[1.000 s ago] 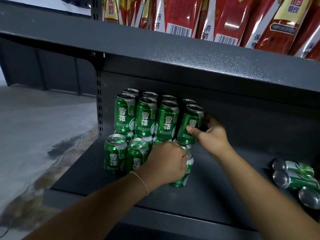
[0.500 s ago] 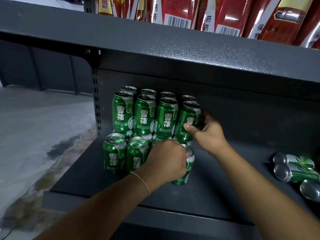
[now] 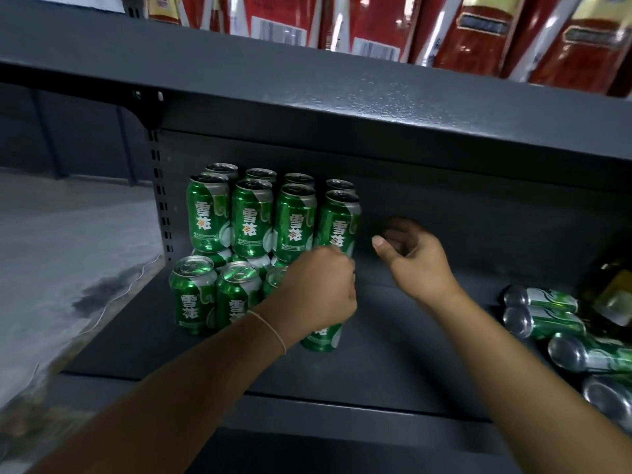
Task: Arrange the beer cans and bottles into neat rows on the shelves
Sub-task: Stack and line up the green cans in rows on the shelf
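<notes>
Left hand (image 3: 318,289) gripping front-row can (image 3: 321,336), frame centre; right hand (image 3: 415,258) hanging loosely curled, holding nothing, beside stack (image 3: 273,213). Advice: be sliding can flush against neighbours, label facing out. Showing: eight cans stacked on top, three more in front row, four lying loose (image 3: 547,316) lower right on shelf (image 3: 393,354).

Bare dark grey metal shelf (image 3: 393,354) lies open between the stacked upright green beer cans (image 3: 253,220) at left and loose green cans lying on their sides (image 3: 543,313) at right. A grey upper shelf (image 3: 342,97) overhangs closely.
</notes>
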Demonstrator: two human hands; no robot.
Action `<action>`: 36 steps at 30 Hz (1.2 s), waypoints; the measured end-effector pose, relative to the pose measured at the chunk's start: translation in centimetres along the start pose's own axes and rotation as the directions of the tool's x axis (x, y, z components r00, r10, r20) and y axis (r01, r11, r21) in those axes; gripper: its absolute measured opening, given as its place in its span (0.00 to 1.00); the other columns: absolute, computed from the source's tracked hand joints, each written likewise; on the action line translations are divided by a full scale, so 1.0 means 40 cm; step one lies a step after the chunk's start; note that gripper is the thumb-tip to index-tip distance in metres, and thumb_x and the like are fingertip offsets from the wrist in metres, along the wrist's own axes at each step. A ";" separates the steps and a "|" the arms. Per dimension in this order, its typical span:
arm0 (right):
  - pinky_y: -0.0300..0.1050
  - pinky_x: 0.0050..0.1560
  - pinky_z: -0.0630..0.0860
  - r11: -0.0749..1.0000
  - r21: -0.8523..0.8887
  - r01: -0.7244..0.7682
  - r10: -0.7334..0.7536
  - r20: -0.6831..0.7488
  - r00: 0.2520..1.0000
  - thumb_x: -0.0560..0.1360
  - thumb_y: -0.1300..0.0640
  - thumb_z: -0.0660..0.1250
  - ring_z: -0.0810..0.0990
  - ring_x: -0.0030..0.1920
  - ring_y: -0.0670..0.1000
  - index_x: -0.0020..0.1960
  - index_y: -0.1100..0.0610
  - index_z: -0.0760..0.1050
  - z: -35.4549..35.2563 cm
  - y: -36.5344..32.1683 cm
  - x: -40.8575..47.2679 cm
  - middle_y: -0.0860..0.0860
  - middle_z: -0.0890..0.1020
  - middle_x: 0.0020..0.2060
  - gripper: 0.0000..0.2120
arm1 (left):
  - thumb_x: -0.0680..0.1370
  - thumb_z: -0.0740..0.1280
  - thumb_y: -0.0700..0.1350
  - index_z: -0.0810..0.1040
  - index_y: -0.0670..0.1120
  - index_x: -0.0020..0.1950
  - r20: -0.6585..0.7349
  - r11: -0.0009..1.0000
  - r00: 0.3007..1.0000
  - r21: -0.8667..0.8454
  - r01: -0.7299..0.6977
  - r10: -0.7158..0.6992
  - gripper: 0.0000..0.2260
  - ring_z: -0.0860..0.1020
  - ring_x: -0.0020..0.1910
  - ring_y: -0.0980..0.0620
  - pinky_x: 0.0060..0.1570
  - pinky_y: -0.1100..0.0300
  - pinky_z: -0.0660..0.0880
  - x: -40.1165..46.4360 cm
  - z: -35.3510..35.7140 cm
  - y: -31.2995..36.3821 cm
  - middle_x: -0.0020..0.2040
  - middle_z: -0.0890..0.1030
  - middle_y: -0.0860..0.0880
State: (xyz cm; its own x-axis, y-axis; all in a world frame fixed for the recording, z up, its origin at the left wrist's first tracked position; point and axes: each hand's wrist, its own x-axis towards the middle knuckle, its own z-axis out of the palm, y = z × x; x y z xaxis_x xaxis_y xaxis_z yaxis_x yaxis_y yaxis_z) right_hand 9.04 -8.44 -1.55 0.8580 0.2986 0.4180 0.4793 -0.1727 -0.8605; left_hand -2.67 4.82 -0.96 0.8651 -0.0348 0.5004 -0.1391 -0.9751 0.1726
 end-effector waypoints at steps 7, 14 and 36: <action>0.24 0.46 0.74 0.995 -0.087 -0.044 0.028 -0.172 0.985 0.76 0.60 0.71 0.79 0.51 0.43 0.65 0.60 0.73 -0.224 0.044 -0.046 0.54 0.80 0.56 0.19 | 0.72 0.56 0.46 0.79 0.43 0.41 -0.016 0.985 0.997 -0.156 -0.071 0.070 0.13 0.77 0.40 0.45 0.40 0.49 0.76 0.098 0.107 0.163 0.40 0.77 0.47; 0.30 0.51 0.74 0.971 -0.194 -0.140 0.072 -0.324 0.943 0.75 0.57 0.72 0.80 0.54 0.45 0.64 0.57 0.75 -0.493 0.109 -0.128 0.51 0.81 0.53 0.18 | 0.78 0.62 0.43 0.79 0.44 0.61 0.072 0.933 0.989 -0.347 -0.098 0.131 0.14 0.78 0.55 0.47 0.56 0.54 0.75 0.187 0.236 0.377 0.57 0.80 0.46; 0.48 0.44 0.73 0.702 -0.388 -0.597 0.502 -0.325 0.801 0.77 0.58 0.65 0.79 0.49 0.59 0.64 0.58 0.73 -0.863 0.333 -0.313 0.56 0.79 0.52 0.16 | 0.67 0.72 0.65 0.79 0.43 0.47 0.514 0.918 0.843 -0.391 0.065 0.159 0.25 0.80 0.43 0.48 0.38 0.53 0.76 0.239 0.484 0.718 0.44 0.82 0.47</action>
State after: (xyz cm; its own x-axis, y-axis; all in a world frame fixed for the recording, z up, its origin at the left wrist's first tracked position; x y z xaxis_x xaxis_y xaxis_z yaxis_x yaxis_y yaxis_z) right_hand 11.06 -46.88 -8.19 0.9883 -0.1527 -0.0024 -0.1044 -0.6637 -0.7407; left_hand 10.94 -27.75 -7.62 0.9547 -0.2972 0.0134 -0.2602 -0.8121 0.5223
